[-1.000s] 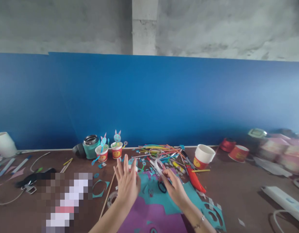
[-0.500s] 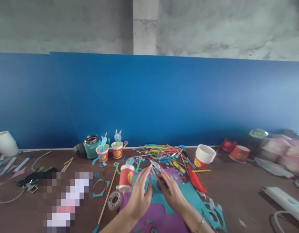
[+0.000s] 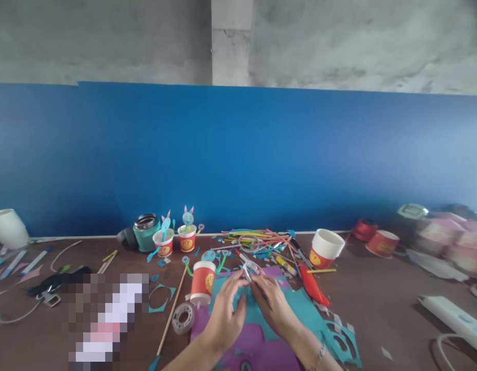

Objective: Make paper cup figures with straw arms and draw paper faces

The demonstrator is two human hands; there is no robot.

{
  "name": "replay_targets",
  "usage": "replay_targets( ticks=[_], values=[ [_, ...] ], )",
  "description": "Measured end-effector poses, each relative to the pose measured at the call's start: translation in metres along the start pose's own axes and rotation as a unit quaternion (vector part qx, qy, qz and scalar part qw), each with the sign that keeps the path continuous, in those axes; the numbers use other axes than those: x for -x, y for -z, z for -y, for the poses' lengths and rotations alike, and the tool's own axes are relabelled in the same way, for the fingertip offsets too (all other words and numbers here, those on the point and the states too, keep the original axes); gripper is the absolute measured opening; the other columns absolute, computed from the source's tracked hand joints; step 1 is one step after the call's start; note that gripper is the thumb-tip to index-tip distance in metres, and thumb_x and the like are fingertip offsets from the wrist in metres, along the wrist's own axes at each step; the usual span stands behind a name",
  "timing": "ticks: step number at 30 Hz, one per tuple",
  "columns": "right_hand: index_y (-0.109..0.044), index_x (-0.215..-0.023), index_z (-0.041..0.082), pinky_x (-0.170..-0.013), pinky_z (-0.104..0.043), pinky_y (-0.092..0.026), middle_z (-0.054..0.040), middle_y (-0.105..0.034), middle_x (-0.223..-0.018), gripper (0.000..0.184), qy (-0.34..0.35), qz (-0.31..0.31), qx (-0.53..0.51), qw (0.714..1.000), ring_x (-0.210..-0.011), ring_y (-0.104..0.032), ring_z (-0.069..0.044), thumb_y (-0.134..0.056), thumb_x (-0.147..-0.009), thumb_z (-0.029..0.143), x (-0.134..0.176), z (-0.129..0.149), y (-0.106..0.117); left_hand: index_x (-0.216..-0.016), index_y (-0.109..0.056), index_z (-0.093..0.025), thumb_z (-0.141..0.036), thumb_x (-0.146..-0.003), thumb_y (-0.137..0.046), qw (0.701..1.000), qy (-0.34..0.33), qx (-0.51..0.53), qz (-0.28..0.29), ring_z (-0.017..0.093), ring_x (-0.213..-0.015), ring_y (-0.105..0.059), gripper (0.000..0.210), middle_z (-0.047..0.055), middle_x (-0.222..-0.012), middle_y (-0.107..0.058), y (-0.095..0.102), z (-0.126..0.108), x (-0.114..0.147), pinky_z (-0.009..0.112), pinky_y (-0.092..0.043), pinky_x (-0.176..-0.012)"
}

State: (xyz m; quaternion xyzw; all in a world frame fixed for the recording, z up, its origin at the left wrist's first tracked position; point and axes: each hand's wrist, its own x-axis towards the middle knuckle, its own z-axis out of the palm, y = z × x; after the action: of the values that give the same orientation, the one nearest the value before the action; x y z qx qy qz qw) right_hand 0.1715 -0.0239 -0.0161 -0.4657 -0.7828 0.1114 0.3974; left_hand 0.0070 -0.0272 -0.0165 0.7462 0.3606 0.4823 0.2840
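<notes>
Over the teal and purple craft sheets, my left hand and my right hand come together around a roll of clear tape. Fingers of both hands are closed on the roll's near edge; the exact grip is partly hidden. Beneath them lie a teal sheet and a purple sheet. Left of my left hand, an upside-down red paper cup has a teal face and green pipe-cleaner arms behind it. A second tape roll lies beside that cup.
Pipe cleaners are heaped at the back. Two decorated cups and a teal flask stand at the back left. Right are stacked white cups, a red balloon-like piece and a power strip. A wooden stick lies left.
The tape roll has turned in my fingers and shows more of its ring. My left fingers have bent and dropped slightly; the things on the table stay where they were.
</notes>
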Motion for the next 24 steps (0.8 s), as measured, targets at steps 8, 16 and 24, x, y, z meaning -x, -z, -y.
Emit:
replay_targets(
  ticks=[8, 16, 24],
  values=[
    [-0.060, -0.094, 0.019, -0.080, -0.034, -0.043, -0.0076, -0.067, -0.086, 0.024, -0.011, 0.034, 0.005, 0.999, -0.086, -0.060, -0.021, -0.037, -0.095, 0.025, -0.002, 0.010, 0.004, -0.114, -0.054, -0.022, -0.015, -0.083, -0.056, 0.997, 0.009, -0.030, -0.069, 0.023, -0.106, -0.057, 0.032, 0.009, -0.112, -0.061, -0.002, 0.005, -0.001, 0.042, -0.047, -0.092],
    [-0.055, -0.086, 0.019, -0.075, -0.034, -0.039, -0.0046, -0.063, -0.078, 0.022, 0.017, 0.064, 0.041, 0.997, -0.078, -0.059, -0.020, -0.035, -0.093, 0.015, -0.004, 0.024, 0.007, -0.088, -0.064, -0.022, -0.018, -0.083, -0.059, 0.973, -0.075, -0.202, -0.077, 0.022, -0.091, -0.058, 0.008, 0.005, -0.096, -0.064, 0.006, -0.004, -0.004, 0.039, -0.045, -0.080],
    [-0.054, -0.078, 0.020, -0.073, -0.032, -0.037, -0.0010, -0.061, -0.070, 0.019, 0.015, 0.044, 0.021, 0.999, -0.070, -0.057, -0.017, -0.041, -0.090, 0.012, -0.002, 0.026, 0.005, -0.081, -0.063, -0.021, -0.019, -0.086, -0.055, 0.985, -0.053, -0.149, -0.064, 0.020, -0.085, -0.057, 0.009, 0.004, -0.088, -0.063, 0.005, -0.004, -0.004, 0.034, -0.043, -0.076]
  ],
)
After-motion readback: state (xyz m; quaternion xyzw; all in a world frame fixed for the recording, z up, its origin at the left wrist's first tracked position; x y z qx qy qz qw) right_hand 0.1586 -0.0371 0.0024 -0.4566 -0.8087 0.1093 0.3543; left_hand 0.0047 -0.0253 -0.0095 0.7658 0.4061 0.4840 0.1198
